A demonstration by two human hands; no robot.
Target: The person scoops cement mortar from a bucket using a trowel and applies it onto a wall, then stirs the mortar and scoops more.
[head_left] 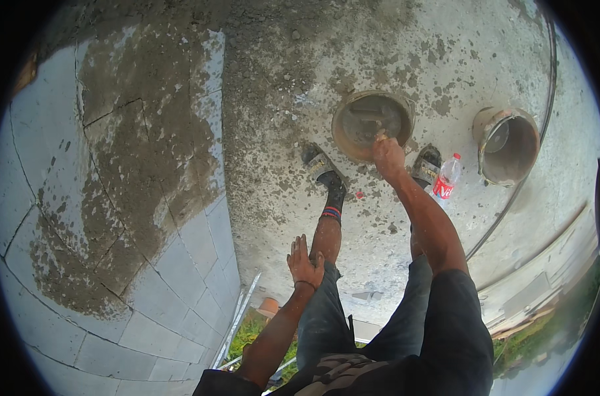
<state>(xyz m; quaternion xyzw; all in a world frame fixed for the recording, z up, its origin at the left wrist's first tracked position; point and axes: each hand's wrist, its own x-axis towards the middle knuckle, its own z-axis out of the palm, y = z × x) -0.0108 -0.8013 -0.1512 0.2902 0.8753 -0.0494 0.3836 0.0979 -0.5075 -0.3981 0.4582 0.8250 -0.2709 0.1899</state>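
My right hand (388,156) reaches down over the near rim of a round mortar pan (343,129) on the concrete floor; its fingers are curled on a tool handle lying in the grey mortar, though the grip is partly hidden. My left hand (304,263) rests flat on my left knee, fingers apart, holding nothing. My two feet in dark shoes stand either side of the pan's near edge.
A second, mortar-crusted bucket (508,145) stands to the right, with a plastic bottle (447,177) with a red label and cap between it and my right foot. A block wall part-covered in grey plaster (135,165) rises on the left. A thin hose (511,198) curves along the right.
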